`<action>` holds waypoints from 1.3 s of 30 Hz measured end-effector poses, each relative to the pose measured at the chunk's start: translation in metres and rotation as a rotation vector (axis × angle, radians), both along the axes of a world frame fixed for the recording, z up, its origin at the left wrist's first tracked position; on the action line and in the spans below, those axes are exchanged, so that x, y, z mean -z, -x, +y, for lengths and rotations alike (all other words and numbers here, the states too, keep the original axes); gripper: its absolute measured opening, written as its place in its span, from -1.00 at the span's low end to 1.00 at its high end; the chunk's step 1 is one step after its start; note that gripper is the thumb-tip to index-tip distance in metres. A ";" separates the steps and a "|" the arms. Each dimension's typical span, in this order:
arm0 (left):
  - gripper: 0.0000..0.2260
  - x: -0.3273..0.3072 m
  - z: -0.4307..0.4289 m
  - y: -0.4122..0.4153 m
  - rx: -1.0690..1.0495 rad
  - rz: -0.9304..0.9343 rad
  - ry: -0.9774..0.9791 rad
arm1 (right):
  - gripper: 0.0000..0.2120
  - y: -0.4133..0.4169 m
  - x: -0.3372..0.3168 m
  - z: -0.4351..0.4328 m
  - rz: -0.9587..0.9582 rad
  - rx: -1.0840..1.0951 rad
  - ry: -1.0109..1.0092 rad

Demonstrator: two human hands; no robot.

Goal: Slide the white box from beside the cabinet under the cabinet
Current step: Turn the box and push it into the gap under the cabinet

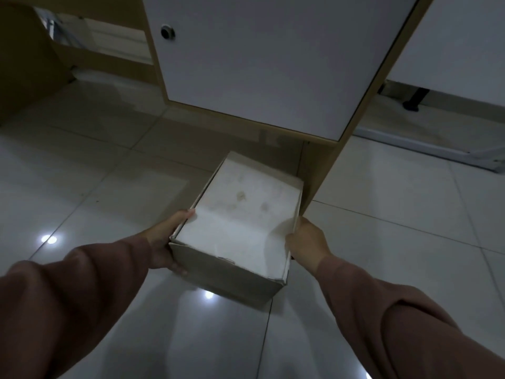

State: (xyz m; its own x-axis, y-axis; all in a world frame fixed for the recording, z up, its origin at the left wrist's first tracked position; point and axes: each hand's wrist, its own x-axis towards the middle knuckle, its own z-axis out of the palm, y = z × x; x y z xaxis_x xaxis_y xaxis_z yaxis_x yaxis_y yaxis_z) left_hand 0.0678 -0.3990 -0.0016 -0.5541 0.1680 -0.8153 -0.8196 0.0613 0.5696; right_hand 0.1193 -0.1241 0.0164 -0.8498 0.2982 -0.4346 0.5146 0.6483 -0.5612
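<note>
Box, white cardboard: set on tiled floor, far end at 12 o'clock just entering the gap below the cabinet. Clamped at 9 o'clock by left hand, at 3 o'clock by right hand. Step judged: sliding under way. Next: a straight push toward 12 o'clock, clear of side panel.

— What is seen underfoot?
— A glossy floor of large pale tiles, on which two round ceiling lights are mirrored.
— And around it?
— Dim light; a tan wooden panel at left, a white wall board at right
</note>
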 end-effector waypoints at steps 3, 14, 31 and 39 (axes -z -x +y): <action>-0.62 0.004 0.007 0.000 0.114 0.010 -0.054 | -0.53 -0.004 0.005 -0.005 -0.038 -0.086 -0.059; -0.23 0.010 0.052 -0.036 0.788 0.664 0.945 | -0.42 -0.058 0.025 -0.039 0.132 -0.593 -0.362; -0.15 0.027 0.082 -0.057 1.213 0.980 1.200 | -0.20 -0.069 0.050 -0.041 0.187 -0.689 -0.467; -0.14 0.010 0.112 -0.018 1.297 0.791 1.065 | -0.20 -0.034 0.041 -0.009 0.191 -0.706 -0.452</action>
State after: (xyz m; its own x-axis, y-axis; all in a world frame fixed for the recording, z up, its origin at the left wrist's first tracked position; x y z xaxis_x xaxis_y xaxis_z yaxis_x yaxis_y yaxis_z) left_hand 0.0859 -0.2869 -0.0121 -0.7709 0.3995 -0.4961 0.4318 0.9003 0.0541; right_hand 0.1530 -0.1334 -0.0247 -0.9480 -0.2181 -0.2318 -0.1708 0.9632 -0.2077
